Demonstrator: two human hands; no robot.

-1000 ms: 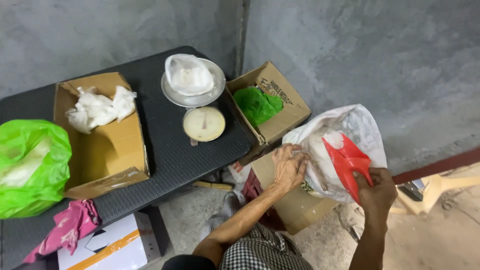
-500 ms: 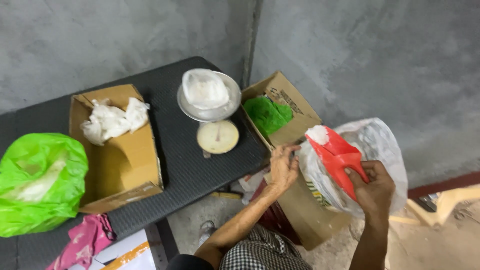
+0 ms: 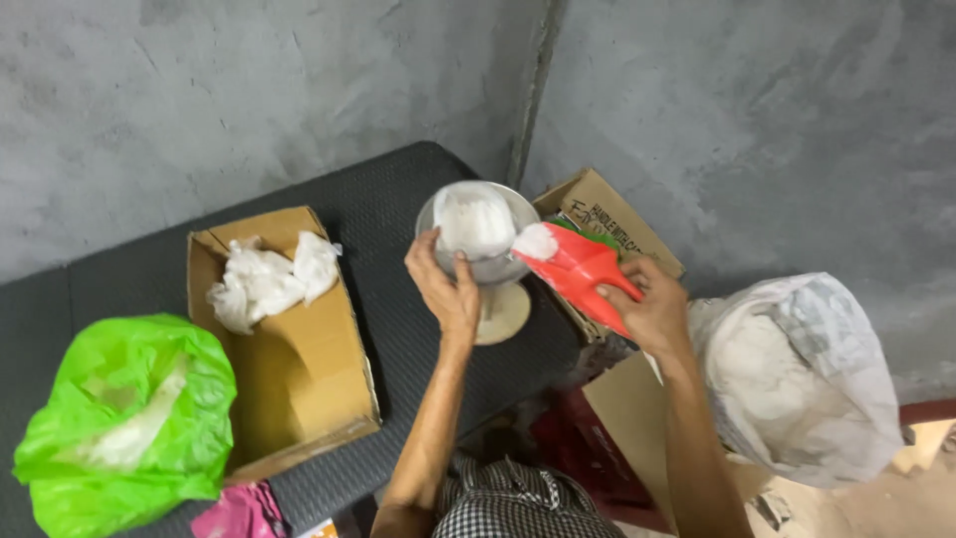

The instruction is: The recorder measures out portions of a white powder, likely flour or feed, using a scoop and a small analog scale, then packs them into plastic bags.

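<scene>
My right hand [image 3: 652, 311] grips a red plastic scoop [image 3: 576, 269] with white powder at its tip, tilted toward the metal pan of a kitchen scale [image 3: 490, 267]. A clear bag of white powder [image 3: 473, 219] sits in that pan. My left hand [image 3: 445, 287] holds the near edge of the bag and pan, fingers curled on it. A large white sack of powder [image 3: 787, 374] stands open at the lower right, beside my right forearm.
The scale stands on a black table [image 3: 378, 224]. A cardboard box [image 3: 289, 349] with filled white bags sits left of the scale, a green plastic bag [image 3: 124, 418] farther left. Another cardboard box [image 3: 607, 214] with green inside is behind the scoop. Grey concrete walls close off the back.
My right hand has lifted the red scoop out of the white sack and carried it left to the scale. My left hand has moved from the sack's edge up to the bag in the pan.
</scene>
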